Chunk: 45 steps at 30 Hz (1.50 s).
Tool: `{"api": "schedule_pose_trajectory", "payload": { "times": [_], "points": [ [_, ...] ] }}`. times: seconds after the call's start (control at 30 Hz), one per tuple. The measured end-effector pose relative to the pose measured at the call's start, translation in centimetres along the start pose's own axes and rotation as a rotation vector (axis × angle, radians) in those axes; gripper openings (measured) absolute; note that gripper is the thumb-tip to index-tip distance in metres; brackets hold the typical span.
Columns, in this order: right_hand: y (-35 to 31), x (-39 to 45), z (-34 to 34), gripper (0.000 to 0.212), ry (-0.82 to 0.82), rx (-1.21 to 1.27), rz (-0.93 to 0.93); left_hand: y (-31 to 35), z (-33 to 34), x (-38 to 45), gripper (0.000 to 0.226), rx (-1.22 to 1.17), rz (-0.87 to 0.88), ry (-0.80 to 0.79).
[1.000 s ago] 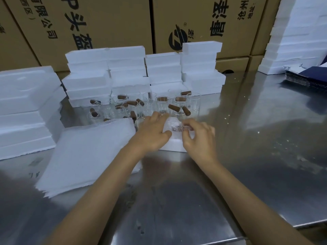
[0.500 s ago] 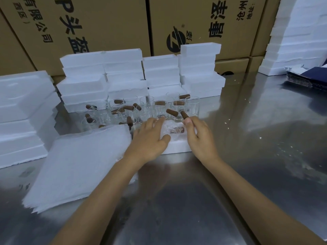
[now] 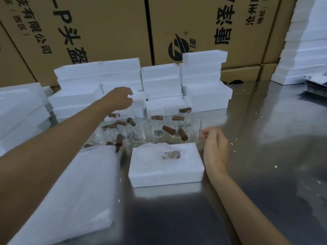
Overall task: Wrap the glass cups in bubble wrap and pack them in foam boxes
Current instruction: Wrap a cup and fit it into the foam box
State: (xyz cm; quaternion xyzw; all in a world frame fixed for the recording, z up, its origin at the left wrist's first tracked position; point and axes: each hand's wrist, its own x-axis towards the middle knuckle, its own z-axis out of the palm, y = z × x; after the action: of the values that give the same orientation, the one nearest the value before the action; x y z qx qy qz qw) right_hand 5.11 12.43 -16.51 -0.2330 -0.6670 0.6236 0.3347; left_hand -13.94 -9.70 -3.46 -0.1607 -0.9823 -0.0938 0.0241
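An open foam box (image 3: 164, 175) lies on the steel table, and in it rests a bubble-wrapped glass cup (image 3: 171, 155) with a brown handle. Behind it stand several bare glass cups (image 3: 192, 121) with brown handles. My left hand (image 3: 120, 99) reaches over the cups to the foam box stack (image 3: 159, 82), its fingers pinching the edge of a white foam piece (image 3: 139, 102). My right hand (image 3: 215, 147) hovers loosely curled at the box's right end, holding nothing. A pile of bubble wrap sheets (image 3: 79, 191) lies under my left forearm.
More foam pieces are stacked at the far left (image 3: 17, 112) and far right (image 3: 304, 50). Large cardboard cartons (image 3: 106, 23) wall off the back. Dark printed sheets (image 3: 316, 84) lie at the right edge. Bare steel table (image 3: 265, 156) stretches to the right and in front.
Both hands have left the wrapped cup in the foam box. My left hand moved up and back to the foam stack; my right hand drew off to the box's right side.
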Motion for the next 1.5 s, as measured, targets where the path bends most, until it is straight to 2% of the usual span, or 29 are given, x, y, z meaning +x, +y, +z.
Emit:
{"api": "schedule_pose_trajectory", "payload": {
  "times": [0.13,0.23,0.37,0.43,0.63,0.87,1.07,1.23,1.37,1.5],
  "points": [
    [0.0,0.2,0.1,0.031,-0.011,-0.024,0.009,-1.0,1.9,4.7,0.054,0.046,0.116,0.028],
    [0.0,0.3,0.2,0.033,-0.022,-0.048,-0.003,0.2,2.8,7.6,0.06,0.169,0.18,-0.073],
    [-0.1,0.4,0.1,0.035,-0.025,-0.079,-0.016,1.6,3.5,9.6,0.041,0.37,0.146,-0.202],
    [-0.1,0.3,0.0,0.035,-0.03,-0.095,-0.018,2.1,3.7,9.6,0.029,0.465,0.179,-0.169],
    [-0.1,0.4,0.0,0.037,-0.011,-0.092,-0.006,2.4,1.3,7.5,0.02,0.567,0.313,-0.001],
    [-0.3,0.3,0.0,0.035,-0.019,-0.057,-0.001,3.1,-2.2,2.9,0.023,0.616,0.38,0.098],
    [-0.2,0.3,-0.1,0.034,0.008,0.003,0.006,7.5,-4.7,-5.3,0.028,0.621,0.522,0.216],
    [-0.1,0.5,-0.6,0.032,0.081,0.106,0.037,13.7,-3.2,-14.4,0.052,0.658,0.59,0.287],
    [-0.3,0.5,-1.7,0.035,0.123,0.26,0.08,18.4,1.3,-19.9,0.048,0.625,0.591,0.22],
    [-0.2,0.0,-3.1,0.026,0.053,0.291,0.088,20.1,5.0,-22.0,0.056,0.594,0.512,0.107]
  ]
}}
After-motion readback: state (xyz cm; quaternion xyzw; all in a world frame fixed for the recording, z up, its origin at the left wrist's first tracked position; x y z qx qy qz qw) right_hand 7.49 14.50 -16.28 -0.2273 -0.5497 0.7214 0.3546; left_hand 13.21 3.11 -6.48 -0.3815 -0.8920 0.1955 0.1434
